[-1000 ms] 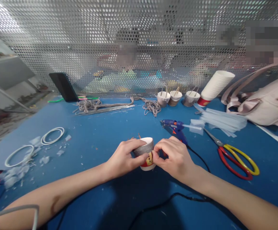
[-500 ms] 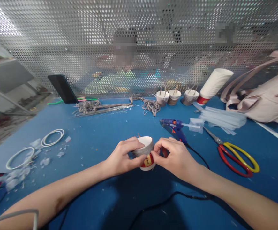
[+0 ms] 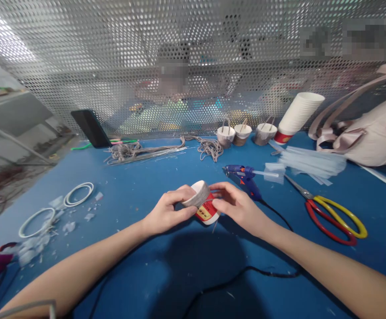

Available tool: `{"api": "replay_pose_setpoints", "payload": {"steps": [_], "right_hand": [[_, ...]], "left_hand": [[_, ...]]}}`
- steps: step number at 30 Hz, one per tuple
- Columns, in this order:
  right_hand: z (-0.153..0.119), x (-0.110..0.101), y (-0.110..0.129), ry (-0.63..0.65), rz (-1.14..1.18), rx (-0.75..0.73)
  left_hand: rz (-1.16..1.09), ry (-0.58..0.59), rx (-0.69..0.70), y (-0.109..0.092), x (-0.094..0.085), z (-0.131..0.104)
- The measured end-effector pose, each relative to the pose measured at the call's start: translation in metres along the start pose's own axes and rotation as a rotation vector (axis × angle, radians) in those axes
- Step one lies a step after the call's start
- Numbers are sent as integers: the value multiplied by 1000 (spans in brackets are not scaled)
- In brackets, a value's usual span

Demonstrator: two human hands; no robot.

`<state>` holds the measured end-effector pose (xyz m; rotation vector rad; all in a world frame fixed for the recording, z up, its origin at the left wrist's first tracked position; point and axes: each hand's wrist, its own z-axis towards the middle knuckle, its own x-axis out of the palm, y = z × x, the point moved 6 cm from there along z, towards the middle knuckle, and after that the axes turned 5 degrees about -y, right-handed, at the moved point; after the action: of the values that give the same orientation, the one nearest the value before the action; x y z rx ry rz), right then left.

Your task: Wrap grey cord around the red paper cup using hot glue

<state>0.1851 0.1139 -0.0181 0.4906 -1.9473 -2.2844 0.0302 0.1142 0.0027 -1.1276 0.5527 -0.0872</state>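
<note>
Paper, by the look of it: the cup (image 3: 210, 214) should be light and easily dented, best taken at its rim, where wrapped grey cord (image 3: 205, 193) probably stiffens the wall. Below that band it shows red, with a yellow patch and white base. It tilts over the blue tabletop (image 3: 156, 177), the grip of the left hand (image 3: 170, 209) pinching its rim. The right hand (image 3: 238, 206) curls at the opposite side; I can't tell whether that grip holds cord.

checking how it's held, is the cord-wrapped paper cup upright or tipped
Tipped: the paper cup leans, its white mouth facing up toward the left hand and its base slanting down to the picture's right.
</note>
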Motion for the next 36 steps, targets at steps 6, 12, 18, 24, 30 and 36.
{"api": "replay_pose_setpoints", "payload": {"steps": [6,12,18,24,30,36], "right_hand": [[-2,4,-11,-73,-111,-28],[-8,3,-6,-150,-401,-153],[-14,5,13,-229,-564,-503],[-16,5,19,-245,-672,-595],[-18,6,26,-288,-731,-682],[-19,4,28,-303,-749,-702]], "left_hand": [[241,-69,-42,-1,3,1],[295,-122,-169,2,11,-6],[222,-156,-285,5,12,-7],[185,-142,-332,8,15,-9],[166,-132,-315,5,18,-9],[214,-125,-299,5,18,-8]]}}
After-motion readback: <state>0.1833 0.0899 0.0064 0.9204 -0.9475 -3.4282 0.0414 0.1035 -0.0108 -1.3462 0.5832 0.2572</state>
